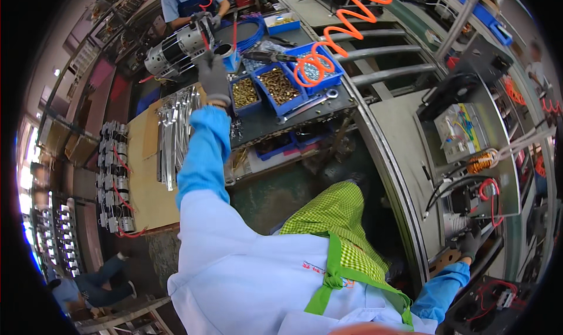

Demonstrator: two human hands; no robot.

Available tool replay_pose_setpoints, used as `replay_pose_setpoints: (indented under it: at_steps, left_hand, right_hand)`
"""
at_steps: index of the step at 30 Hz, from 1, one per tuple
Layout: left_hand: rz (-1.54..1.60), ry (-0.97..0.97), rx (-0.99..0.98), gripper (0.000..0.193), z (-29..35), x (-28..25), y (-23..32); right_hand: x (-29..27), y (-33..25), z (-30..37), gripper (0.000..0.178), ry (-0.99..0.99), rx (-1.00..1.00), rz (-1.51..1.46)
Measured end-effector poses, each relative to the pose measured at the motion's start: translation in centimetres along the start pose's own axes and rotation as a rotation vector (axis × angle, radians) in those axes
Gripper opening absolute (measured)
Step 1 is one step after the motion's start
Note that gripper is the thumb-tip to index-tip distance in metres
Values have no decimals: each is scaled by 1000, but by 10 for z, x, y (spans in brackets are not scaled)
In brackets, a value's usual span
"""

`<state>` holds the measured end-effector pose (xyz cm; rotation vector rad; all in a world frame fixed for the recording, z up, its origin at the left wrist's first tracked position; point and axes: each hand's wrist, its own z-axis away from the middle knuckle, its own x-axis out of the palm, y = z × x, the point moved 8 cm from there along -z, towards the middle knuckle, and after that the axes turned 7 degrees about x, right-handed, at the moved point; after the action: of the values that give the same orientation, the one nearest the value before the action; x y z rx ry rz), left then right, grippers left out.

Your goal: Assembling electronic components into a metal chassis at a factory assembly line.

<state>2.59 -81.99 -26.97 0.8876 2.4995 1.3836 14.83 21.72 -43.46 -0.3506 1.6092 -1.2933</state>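
In a dark grey glove, my left hand is stretched far forward over the workbench, its fingers apart with nothing visible in them. It is beside a small blue container and close to a silver cylindrical motor. Just right of it, blue bins hold brass-coloured fasteners and silver fasteners. My right hand, also gloved, is low on the right at the lower edge of an open metal cabinet. Its fingers are partly hidden, so I cannot tell whether it grips anything.
Silver metal strips and several small motors with red wires lie at the left. Wrenches rest at the bench edge. An orange coiled hose hangs overhead. Another person stands across the bench. Metal rollers lie right.
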Motion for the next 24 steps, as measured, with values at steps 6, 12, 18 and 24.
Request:
replay_pose_setpoints:
  at_steps: [6,12,18,24]
  left_hand:
    - [-882,-82,-183,58,-114,-43,-124]
    - [-1120,-227,-194,57,-150,-29,-168]
    - [-1152,-225,-202,44,-145,-23,-173]
    - [-1027,-7,-18,42,-161,-58,-117]
  right_hand:
    - [-23,13,-7,48,-18,-227,581]
    - [-31,-37,67,50,204,-86,202]
    - [-72,-22,79,48,260,45,302]
    - [-71,14,25,52,222,85,309]
